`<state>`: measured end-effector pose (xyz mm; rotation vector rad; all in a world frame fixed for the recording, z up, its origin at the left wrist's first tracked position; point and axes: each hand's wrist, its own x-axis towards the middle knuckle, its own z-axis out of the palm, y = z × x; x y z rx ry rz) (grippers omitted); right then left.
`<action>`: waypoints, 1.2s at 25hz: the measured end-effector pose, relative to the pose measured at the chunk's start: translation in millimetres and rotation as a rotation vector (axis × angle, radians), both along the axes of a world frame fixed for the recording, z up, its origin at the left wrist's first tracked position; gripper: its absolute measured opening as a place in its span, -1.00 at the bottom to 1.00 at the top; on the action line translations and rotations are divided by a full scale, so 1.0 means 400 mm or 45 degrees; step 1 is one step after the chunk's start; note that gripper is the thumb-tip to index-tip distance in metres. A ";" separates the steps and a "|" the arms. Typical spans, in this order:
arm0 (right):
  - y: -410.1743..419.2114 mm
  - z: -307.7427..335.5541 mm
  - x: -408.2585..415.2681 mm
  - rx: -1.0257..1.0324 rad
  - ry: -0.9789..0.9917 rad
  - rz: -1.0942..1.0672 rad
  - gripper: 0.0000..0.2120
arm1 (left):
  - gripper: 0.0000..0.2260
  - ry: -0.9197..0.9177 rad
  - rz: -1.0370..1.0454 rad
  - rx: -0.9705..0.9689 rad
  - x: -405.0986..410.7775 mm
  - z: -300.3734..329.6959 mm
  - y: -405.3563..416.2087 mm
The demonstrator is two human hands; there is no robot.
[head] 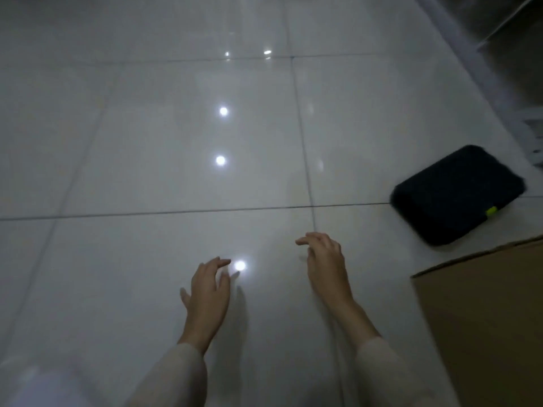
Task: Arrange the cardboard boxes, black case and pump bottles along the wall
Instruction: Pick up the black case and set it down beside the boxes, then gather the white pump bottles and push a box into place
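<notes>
Both my hands hang over glossy floor tile (147,171), left hand (207,292) and right hand (324,259) fingers loosely spread, holding nothing; black case (458,195) sits off right, probably light and semi-soft, grab its edges; cardboard box (484,318) crowds beside it; no pump bottles visible.

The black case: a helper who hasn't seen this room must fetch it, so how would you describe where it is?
Look at the glossy white tiled floor, toward its right edge. There, just beyond the corner of a brown cardboard box, lies the black case, flat and rounded at the corners. It is the only dark thing there, with a small yellow-green tab on its near edge.
</notes>
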<state>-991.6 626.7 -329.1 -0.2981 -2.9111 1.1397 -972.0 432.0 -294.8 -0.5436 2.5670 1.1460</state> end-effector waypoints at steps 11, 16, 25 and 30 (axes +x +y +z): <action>-0.699 0.091 0.203 -0.300 -0.347 0.819 -0.77 | -0.73 0.470 0.722 -0.279 0.372 0.093 -0.611; -0.893 0.092 0.345 -0.325 -0.897 0.889 -0.29 | -0.24 -0.235 0.901 -0.094 0.507 -0.001 -0.694; -0.959 0.056 0.375 -0.087 -0.718 0.615 -0.26 | -0.29 -0.152 0.943 0.009 0.505 -0.058 -0.774; -0.850 0.119 0.229 -0.502 -0.587 0.320 -0.35 | -0.36 0.067 1.117 0.628 0.343 0.033 -0.759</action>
